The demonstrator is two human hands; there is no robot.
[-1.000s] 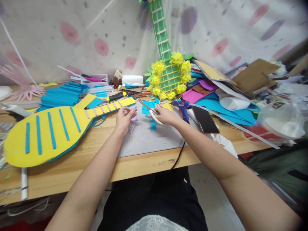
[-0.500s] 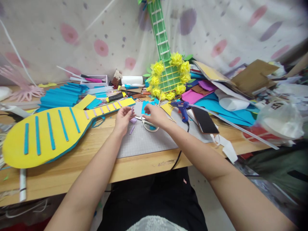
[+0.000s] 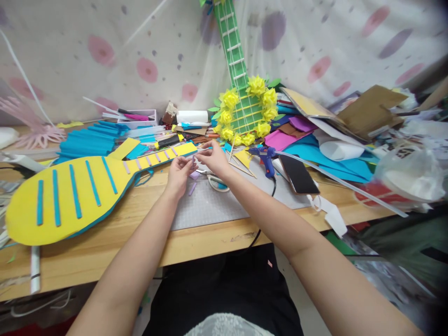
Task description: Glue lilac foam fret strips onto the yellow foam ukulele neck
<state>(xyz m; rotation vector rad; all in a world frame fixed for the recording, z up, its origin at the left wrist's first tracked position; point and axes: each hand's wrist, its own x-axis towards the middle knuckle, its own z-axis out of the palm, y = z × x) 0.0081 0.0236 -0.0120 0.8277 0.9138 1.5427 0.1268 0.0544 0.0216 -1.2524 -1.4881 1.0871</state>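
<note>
Left hand (image 3: 178, 176) pinches small purple strip (image 3: 193, 159), narrow grip; right hand (image 3: 214, 158) has fingers bent at the strip's side, can't tell if it grips too. Strip is above the left edge of the mat (image 3: 210, 212), mid worktop (image 3: 140, 224). Main risk: strip is tiny, so a loose pinch could drop it among the purple scraps (image 3: 192, 189) on the mat, easy to mix up. Scissors (image 3: 219, 184) lie just under the right hand; a wrist dropping could knock or nick on them. Cord (image 3: 258, 239) of the glue gun (image 3: 266, 161) goes over the worktop's front edge below the right forearm; a snag could drag the gun. Can't tell if it's hot. Yellow guitar (image 3: 66, 200) reaches near the worktop's front-left corner; left elbow swinging out might shove it.
</note>
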